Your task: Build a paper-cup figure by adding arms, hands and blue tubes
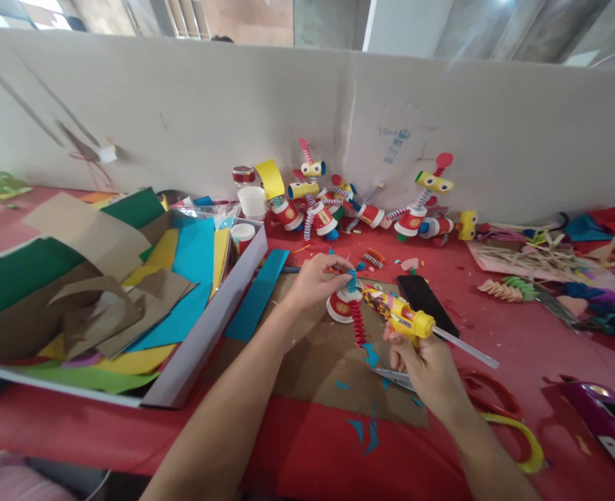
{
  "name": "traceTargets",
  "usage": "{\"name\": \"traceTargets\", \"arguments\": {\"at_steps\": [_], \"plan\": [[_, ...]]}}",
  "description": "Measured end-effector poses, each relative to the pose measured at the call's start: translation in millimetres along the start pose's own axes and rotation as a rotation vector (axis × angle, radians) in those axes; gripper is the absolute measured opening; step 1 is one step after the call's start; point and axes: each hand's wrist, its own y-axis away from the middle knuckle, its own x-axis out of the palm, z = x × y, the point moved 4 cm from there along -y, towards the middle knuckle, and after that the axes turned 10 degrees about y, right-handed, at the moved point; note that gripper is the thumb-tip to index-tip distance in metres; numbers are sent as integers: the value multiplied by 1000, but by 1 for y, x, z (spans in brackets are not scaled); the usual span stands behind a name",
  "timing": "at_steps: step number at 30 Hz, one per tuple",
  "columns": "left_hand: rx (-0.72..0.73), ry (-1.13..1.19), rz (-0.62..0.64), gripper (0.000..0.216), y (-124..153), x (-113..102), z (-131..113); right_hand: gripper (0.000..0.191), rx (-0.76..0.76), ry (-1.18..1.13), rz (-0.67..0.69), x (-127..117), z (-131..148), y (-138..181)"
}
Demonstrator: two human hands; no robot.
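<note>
My right hand (427,365) is closed round the grip of a yellow glue gun (404,319), its nozzle pointing left at a small red-and-white paper cup (341,306) standing on a brown cardboard sheet (307,362). A clear glue stick (467,346) pokes out of the gun's back. My left hand (315,278) pinches a blue folded paper spring (352,280) just above the cup. A red paper spring (358,323) hangs from the cup's side.
A white box (208,327) full of coloured paper sheets lies at left. Finished cup figures (339,202) line the white back wall. A black phone (426,300) lies right of the cup, with red and yellow scissors (500,410), a purple object (604,417) and paper scraps (547,257) further right.
</note>
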Motion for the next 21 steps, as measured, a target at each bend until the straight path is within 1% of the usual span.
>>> {"name": "traceTargets", "arguments": {"at_steps": [11,17,21], "plan": [[-12,-22,-1,11,1,-1,-5,46,11,45,22,3,0,-1],[-9,-27,6,11,2,-1,-3,49,12,67,-13,-2,1,2],[6,-47,19,14,2,-2,-4,49,-3,73,-27,-6,3,3]]}}
